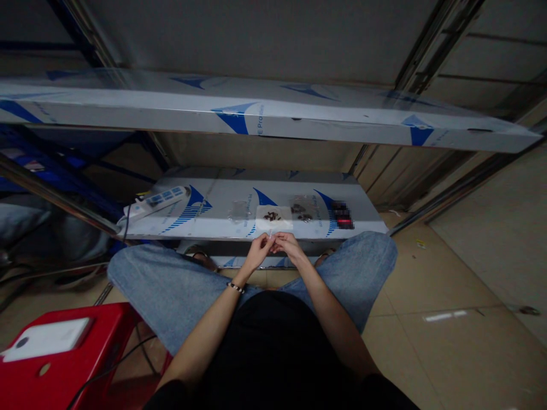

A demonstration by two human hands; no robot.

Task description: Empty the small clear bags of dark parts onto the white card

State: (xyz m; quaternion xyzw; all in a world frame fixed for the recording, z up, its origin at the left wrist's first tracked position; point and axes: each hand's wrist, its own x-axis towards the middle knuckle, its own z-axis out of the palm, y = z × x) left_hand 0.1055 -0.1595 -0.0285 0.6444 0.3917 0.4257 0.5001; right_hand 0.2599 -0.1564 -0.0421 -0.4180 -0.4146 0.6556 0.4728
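Two steel shelves, film-covered with blue print; upper shelf (256,114) runs overhead, lower shelf (213,223) sits in front of the knees, its straight front edge just past the fingertips. Seated person's denim jeans (162,285) below. On the lower shelf: one white power strip (158,204), two clear plastic bags (238,209) (302,206), one blurred black-red item (343,215), one white card (273,217) holding several small dark parts (272,216), count unclear. Bare film remains between them. Left hand (257,253) and right hand (290,246) meet at the card's front edge, fingertips (273,238) pinched together on one small pale piece (270,233), too small to identify. Beaded bracelet (235,287) on left wrist.
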